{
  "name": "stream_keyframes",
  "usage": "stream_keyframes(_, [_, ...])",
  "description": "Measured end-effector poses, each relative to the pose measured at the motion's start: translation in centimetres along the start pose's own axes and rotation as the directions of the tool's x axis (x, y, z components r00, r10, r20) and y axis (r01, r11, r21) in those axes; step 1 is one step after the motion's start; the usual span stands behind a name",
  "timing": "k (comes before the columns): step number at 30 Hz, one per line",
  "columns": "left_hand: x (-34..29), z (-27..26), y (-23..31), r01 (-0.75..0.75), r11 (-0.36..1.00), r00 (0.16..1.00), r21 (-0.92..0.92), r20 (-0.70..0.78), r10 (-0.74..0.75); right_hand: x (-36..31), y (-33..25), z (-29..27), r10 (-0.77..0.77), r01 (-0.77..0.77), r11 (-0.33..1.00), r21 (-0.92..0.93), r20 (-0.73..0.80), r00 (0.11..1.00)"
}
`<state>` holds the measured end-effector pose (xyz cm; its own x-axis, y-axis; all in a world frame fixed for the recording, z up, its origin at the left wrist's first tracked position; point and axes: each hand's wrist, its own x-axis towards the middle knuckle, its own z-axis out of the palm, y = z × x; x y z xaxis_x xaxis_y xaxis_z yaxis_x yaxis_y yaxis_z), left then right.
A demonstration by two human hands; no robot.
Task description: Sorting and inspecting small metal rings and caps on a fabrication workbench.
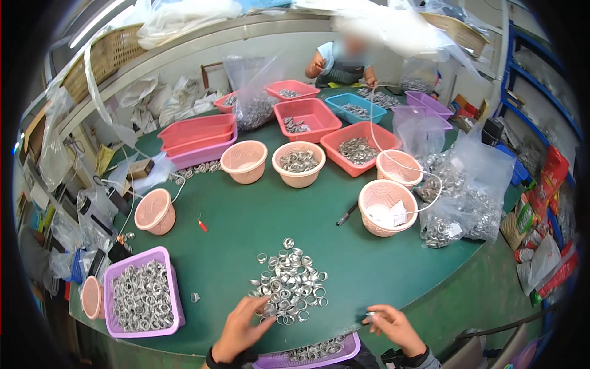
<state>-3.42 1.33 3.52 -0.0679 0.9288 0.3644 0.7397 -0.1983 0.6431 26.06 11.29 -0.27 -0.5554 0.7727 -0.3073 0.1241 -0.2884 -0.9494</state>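
A loose pile of silvery metal rings [292,280] lies on the green table near its front edge. At the pile's lower left is my left hand [241,326], its thumb and fingers closed about a ring [268,310]. To the right of the pile, by the table edge, my right hand [396,327] pinches a small silvery ring [369,315] between its fingertips. Below the table edge, in front of me, a purple tray [350,350] holds more rings. One single ring [195,297] lies apart on the left.
A purple basket [176,301] full of rings stands at the left. Peach bowls [244,161], pink trays [307,114] and bags of rings [467,212] line the far and right sides. A black pen-like tool [347,214] lies mid-table. Another person [344,64] works across the table.
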Motion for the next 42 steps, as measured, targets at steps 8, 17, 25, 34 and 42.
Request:
stream_keyframes(8, [-6.4, 6.8, 0.0, 0.32, 0.78, 0.899, -0.538, -0.088, -0.429, 0.3, 0.1, 5.9, -0.017, 0.014, 1.0, 0.014, 0.191, 0.981])
stream_keyframes(17, [-5.7, 6.7, 3.7, 0.391, 0.526, 0.831, -0.755, 0.045, -0.554, 1.7, -1.1, 8.6, -0.123, 0.096, 0.992, 0.084, 0.449, 0.885])
stream_keyframes(25, [-5.0, 7.4, 2.5, 0.165, 0.751, 0.832, -0.64, -0.318, -0.455, 2.5, -2.6, 9.2, -0.149, 0.087, 0.969, 0.23, 0.269, 0.952])
stream_keyframes(34, [-4.1, 6.5, 2.5, -0.021, 0.918, 0.887, -0.396, -0.431, -0.165, 2.8, -1.9, 10.4, -0.311, 0.291, 0.95, 0.113, 0.233, 0.922])
stream_keyframes(42, [-4.2, 6.4, 2.6, -0.069, 0.94, 0.884, -0.334, -0.457, -0.097, 2.6, -1.3, 10.4, -0.332, 0.324, 0.943, 0.073, 0.222, 0.917])
